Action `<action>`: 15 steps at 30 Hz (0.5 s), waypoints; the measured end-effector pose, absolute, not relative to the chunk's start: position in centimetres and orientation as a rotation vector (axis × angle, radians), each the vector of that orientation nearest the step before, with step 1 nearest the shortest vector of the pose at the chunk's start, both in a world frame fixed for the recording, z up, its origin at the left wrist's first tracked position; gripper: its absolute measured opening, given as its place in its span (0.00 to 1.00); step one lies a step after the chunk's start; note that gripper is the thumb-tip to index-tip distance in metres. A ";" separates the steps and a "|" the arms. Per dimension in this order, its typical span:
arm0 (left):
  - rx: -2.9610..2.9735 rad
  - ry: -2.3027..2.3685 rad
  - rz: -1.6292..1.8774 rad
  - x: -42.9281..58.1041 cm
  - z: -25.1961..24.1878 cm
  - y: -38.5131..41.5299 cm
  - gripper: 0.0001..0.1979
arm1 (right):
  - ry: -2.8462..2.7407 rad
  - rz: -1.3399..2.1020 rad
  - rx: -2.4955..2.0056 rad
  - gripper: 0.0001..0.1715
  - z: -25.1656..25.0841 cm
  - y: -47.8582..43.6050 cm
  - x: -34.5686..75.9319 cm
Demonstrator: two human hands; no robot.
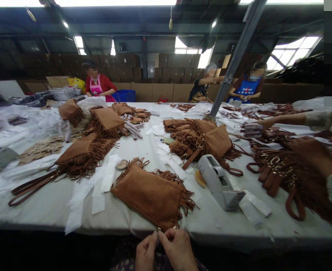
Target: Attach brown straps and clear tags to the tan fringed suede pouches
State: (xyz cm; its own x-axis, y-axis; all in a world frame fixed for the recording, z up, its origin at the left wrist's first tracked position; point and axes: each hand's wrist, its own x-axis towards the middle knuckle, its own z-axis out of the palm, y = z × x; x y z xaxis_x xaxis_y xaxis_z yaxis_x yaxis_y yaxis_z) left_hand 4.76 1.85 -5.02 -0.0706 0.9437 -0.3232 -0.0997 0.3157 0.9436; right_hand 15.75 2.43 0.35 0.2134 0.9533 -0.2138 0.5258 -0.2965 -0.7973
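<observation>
A brown suede-like pouch (150, 194) with fringe lies flat before me, one corner reaching the table's front edge. Just beyond that corner, the thumbs and fingers of my left hand (146, 251) and my right hand (178, 248) are pinched together, almost touching. A small metal glint shows at the fingertips, beside the pouch's corner. What exactly the fingers grip is too small to make out. More metal hardware (176, 226) shows above my right knuckles.
A grey tape dispenser (221, 184) stands right of the pouch, a round tin (122, 164) left of it. Fringed pouches (77, 152) are piled on both sides, with white paper strips (79, 203) between. At right, a co-worker's hands (309, 150) work over straps; several people stand across the table.
</observation>
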 end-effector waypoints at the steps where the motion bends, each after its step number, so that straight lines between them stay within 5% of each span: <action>1: 0.724 1.314 1.064 5.1 -5.0 1.9 0.21 | -1.359 0.970 -1.904 0.18 0.3 2.4 15.8; 9: 0.131 1.066 0.828 5.6 -5.6 1.8 0.21 | -1.256 1.262 -1.620 0.10 -0.6 1.4 17.1; 15: 0.082 1.032 0.759 5.8 -3.2 2.4 0.24 | -1.319 1.080 -1.580 0.10 0.1 0.7 17.4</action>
State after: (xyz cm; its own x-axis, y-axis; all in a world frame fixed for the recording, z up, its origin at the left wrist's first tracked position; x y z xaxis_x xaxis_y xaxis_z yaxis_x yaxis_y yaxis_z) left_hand 5.81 2.36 -3.21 0.2859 0.6038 -0.7441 -0.5303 0.7465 0.4019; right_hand 17.38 0.70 0.15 0.0939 0.9886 -0.1176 0.3109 -0.1414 -0.9399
